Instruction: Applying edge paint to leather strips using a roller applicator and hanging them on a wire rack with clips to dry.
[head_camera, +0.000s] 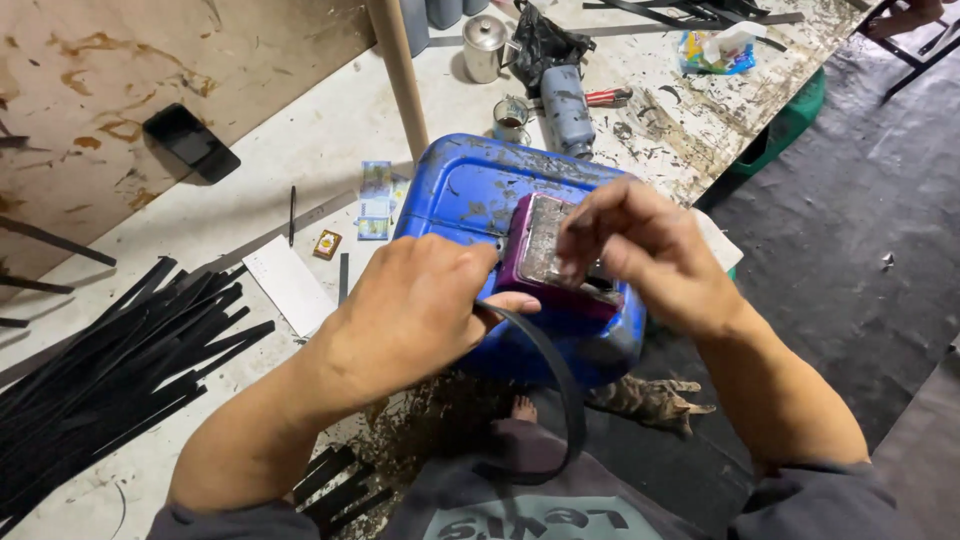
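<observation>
A blue plastic canister lies on its side at the workbench edge, in front of me. On top of it rests a purple block with a grey worn face. My left hand grips a long black strip that curves down toward my lap, its end at the block. My right hand presses its fingertips down on the block's grey face, over the strip's end.
A pile of black strips covers the bench at left. A black phone, a white card, a metal teapot, a glass cup, a grey bottle and a wooden post stand behind. Dark floor lies at right.
</observation>
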